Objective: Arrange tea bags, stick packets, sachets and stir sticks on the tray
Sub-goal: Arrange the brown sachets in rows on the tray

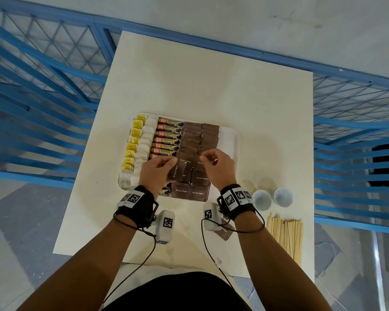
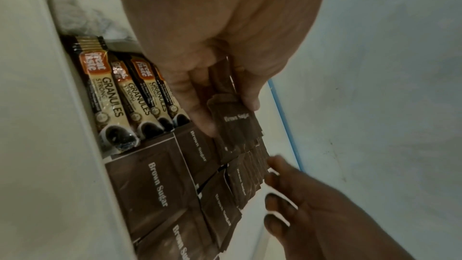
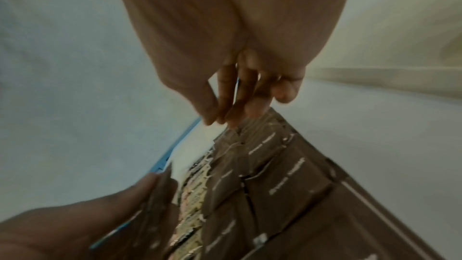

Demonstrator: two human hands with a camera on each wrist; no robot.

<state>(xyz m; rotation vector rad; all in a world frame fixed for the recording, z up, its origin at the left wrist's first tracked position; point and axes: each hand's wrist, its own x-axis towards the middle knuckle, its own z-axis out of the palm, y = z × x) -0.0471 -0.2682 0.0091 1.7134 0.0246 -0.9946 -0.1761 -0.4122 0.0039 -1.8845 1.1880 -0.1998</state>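
- The left hand (image 1: 154, 170) sits at the centre of the head view, fingers and thumb curled around a small stack of brown sugar sachets (image 1: 175, 170); in the left wrist view the stack (image 2: 233, 124) stands on edge between thumb and fingers, above the tray.
- The right hand (image 1: 218, 166) hovers just right of the left one, fingers loosely curled with the tips drawn together and nothing visible between them; the right wrist view is blurred, so finer detail of the fingers cannot be told.
- The tray (image 1: 230, 136) lies mid-frame on the white table (image 1: 211, 86).
- Along the tray's left edge runs a column of tea bags (image 1: 142, 140) with yellow tags.
- Beside them, to the right, lies a column of coffee stick packets (image 1: 169, 136), marked "Granules".
- Right of those, two columns of laid sachets (image 1: 200, 135) overlap down the tray, reaching its near edge.
- One loose sachet (image 1: 225, 232) lies on the table at lower centre, below the right wrist.
- A bundle of wooden stir sticks (image 1: 286, 234) lies on the table at lower right, off the tray.
- Two pale round bowls (image 1: 272, 198) stand just above the sticks.
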